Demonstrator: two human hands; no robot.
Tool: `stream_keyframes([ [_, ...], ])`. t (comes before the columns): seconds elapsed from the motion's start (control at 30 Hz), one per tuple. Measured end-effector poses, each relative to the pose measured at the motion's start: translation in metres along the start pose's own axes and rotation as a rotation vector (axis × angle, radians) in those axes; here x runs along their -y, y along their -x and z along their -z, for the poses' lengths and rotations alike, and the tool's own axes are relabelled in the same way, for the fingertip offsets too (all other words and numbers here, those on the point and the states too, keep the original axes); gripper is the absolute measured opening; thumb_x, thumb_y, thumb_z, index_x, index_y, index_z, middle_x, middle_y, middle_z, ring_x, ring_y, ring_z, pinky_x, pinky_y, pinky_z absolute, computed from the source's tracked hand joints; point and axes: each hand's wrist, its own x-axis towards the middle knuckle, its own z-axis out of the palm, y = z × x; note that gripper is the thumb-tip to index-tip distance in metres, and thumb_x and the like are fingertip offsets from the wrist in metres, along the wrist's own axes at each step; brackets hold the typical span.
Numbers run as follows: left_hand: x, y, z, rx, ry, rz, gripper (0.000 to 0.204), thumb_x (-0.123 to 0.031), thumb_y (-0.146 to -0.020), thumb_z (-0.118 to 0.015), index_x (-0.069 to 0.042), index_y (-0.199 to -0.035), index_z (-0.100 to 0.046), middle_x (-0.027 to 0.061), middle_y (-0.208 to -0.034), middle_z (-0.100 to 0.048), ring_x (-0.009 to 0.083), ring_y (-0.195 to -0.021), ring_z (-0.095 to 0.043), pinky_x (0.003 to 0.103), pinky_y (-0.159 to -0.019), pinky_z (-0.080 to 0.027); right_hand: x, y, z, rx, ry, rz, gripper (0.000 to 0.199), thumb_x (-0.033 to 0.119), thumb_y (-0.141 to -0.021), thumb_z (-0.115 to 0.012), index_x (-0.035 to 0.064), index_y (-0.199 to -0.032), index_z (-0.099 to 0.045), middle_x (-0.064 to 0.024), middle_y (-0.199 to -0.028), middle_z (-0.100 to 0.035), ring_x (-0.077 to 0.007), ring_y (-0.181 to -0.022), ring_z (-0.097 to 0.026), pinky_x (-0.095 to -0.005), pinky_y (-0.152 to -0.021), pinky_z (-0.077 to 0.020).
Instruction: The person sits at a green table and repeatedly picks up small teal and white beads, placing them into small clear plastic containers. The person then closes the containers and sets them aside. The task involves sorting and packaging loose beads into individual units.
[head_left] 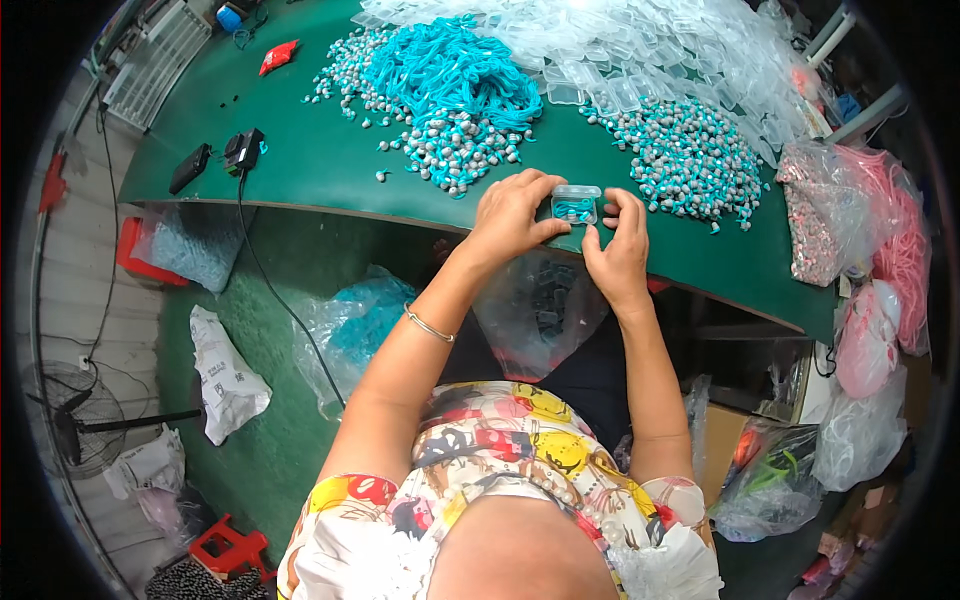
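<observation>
A small clear plastic box [575, 193] is held between my two hands at the table's front edge. Its lid stands raised at the far side, and teal cord-like pieces [574, 211] lie inside. My left hand [515, 212] grips the box's left side, thumb along the near edge. Curled round the right side is my right hand [622, 250], with the thumb by the near right corner. Beyond my left hand lies a pile of small teal and grey pieces [455, 150], beside a heap of teal cords [450, 75]. Another pile of teal and grey pieces [695, 160] sits beyond my right hand.
Many clear plastic boxes [660, 45] cover the back of the green table [310, 150]. A black device [243, 150] trails a cable off the left front edge. Bags of pink pieces and cords [850, 210] crowd the right end. A fan [80, 420] stands at the left.
</observation>
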Motion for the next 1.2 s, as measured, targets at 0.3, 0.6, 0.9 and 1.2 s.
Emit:
stream_keyframes([
  [0.3, 0.004, 0.003, -0.002, -0.035, -0.053, -0.087, 0.041, -0.03, -0.081, -0.076, -0.01, -0.116, -0.067, 0.0085, -0.105, -0.065, 0.0303, -0.096, -0.063, 0.042, -0.08, -0.049, -0.012, -0.013, 0.006, 0.145, 0.127, 0.126, 0.045, -0.002, -0.078, -0.071, 0.0027, -0.121, -0.058, -0.0159, -0.117, -0.06, -0.0299, -0.098, -0.061, -0.0376, -0.079, -0.0511],
  [0.6, 0.0, 0.009, -0.003, -0.044, 0.003, -0.159, 0.031, -0.029, -0.088, -0.07, -0.006, -0.108, -0.066, 0.0118, -0.107, -0.063, 0.0336, -0.09, -0.064, 0.044, -0.076, -0.051, -0.015, -0.017, 0.011, 0.174, 0.005, 0.186, 0.029, 0.004, -0.078, -0.074, 0.0011, -0.105, -0.064, -0.0149, -0.101, -0.065, -0.0322, -0.089, -0.064, -0.0388, -0.076, -0.0516],
  [0.9, 0.0, 0.012, 0.003, 0.031, 0.281, -0.164, 0.025, -0.019, -0.091, -0.069, -0.003, -0.109, -0.066, 0.0131, -0.102, -0.063, 0.0315, -0.084, -0.063, 0.038, -0.073, -0.053, -0.006, -0.016, 0.019, 0.262, -0.049, 0.24, 0.026, 0.007, -0.078, -0.075, -0.0004, -0.101, -0.065, -0.0152, -0.097, -0.066, -0.033, -0.088, -0.064, -0.0388, -0.077, -0.0516],
  [1.2, 0.003, 0.011, 0.006, 0.029, 0.404, -0.159, 0.03, -0.022, -0.089, -0.072, -0.003, -0.111, -0.068, 0.0108, -0.099, -0.064, 0.0235, -0.082, -0.064, 0.034, -0.07, -0.052, -0.006, -0.016, 0.021, 0.276, -0.183, 0.193, 0.031, 0.009, -0.082, -0.075, 0.0, -0.11, -0.066, -0.0123, -0.105, -0.067, -0.0217, -0.082, -0.065, -0.0307, -0.07, -0.0525],
])
